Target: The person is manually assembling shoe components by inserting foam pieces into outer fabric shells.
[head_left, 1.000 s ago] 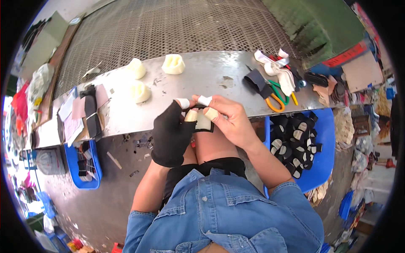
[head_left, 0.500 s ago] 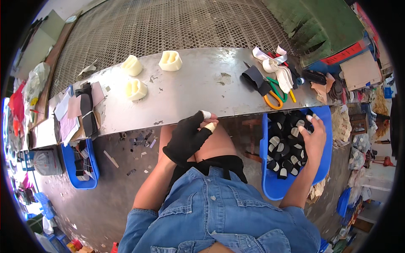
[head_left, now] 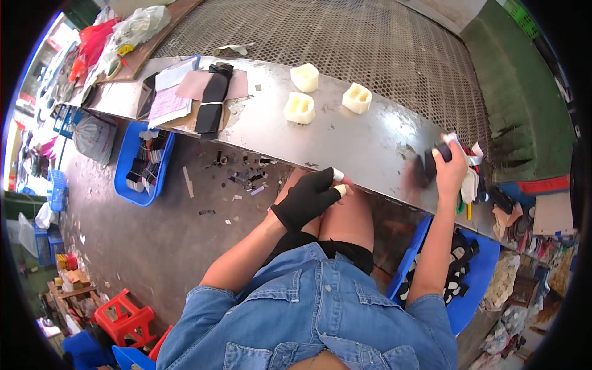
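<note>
My left hand (head_left: pixel 313 196), in a black fingerless glove with taped fingertips, hovers over my lap near the table's front edge. Its fingers are curled; anything inside them is hidden. Over the right part of the metal table (head_left: pixel 265 126), my bare right hand (head_left: pixel 453 165) has its fingers closed on a dark piece (head_left: pixel 430 165), smeared by motion. Beside that hand lie white strips (head_left: pixel 470 185) and a green-handled tool (head_left: pixel 460 205), partly covered. Below my right forearm, a blue bin (head_left: pixel 478 277) holds many small black pieces with pale ends (head_left: pixel 457 254).
Cream-coloured molded blocks (head_left: pixel 300 108) stand on the table. Banded black strips (head_left: pixel 213 102) and papers (head_left: pixel 171 92) lie at its left. A second blue bin (head_left: pixel 145 163) is below that. Metal mesh (head_left: pixel 345 37) runs behind the table; a red stool (head_left: pixel 125 319) stands lower left.
My right hand has moved from the blue bin up to the table and taken hold of a dark piece. The view has swung rightward; my left hand keeps its curled pose.
</note>
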A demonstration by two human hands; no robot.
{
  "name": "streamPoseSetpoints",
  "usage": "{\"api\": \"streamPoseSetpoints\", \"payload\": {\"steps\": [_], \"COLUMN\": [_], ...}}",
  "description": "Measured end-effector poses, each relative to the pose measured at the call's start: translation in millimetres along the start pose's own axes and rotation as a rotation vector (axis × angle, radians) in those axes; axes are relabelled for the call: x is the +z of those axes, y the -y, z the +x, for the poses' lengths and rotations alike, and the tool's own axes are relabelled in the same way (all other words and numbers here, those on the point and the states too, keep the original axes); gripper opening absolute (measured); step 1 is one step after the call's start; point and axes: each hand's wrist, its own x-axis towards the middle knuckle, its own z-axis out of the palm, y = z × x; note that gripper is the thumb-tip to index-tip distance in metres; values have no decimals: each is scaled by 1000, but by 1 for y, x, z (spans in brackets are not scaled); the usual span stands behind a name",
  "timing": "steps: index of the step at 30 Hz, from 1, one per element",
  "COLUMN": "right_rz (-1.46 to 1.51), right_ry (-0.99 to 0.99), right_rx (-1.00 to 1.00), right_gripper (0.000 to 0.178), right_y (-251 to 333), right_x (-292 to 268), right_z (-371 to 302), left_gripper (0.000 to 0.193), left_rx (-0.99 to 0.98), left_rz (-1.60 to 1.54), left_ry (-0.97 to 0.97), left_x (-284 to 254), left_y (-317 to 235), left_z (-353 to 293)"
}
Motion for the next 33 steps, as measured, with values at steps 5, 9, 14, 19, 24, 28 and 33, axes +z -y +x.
{"api": "streamPoseSetpoints", "payload": {"steps": [5,9,14,19,24,28,33], "right_rz": [934,1253,1173,1180,1222,1284,917], "right_ry": [143,306,380,470,639,918,522], "right_rx": [182,180,225,247,368,300,236], "right_gripper": [50,54,49,51,51,54,59], "right_y": [63,106,124,132,133,133,109], "right_x": [-6,-20,-12,2,11,31,87], "right_z": [11,-11,-29,-26,-20,-11,31], "left_gripper": [30,50,42,34,27,24,27], "left_rx": [-126,-2,329,63,117,10,135], "left_rz": [-78,-445,-257,-665,-955,-354,-328], "left_ry": [240,407,53,-174,-185,-353,-587], "left_x": [16,33,15,-6,1,-7,-46], "left_y": [-9,-27,-37,-45,-41,-27,-45], "left_z": [17,23,43,36,28,20,5]}}
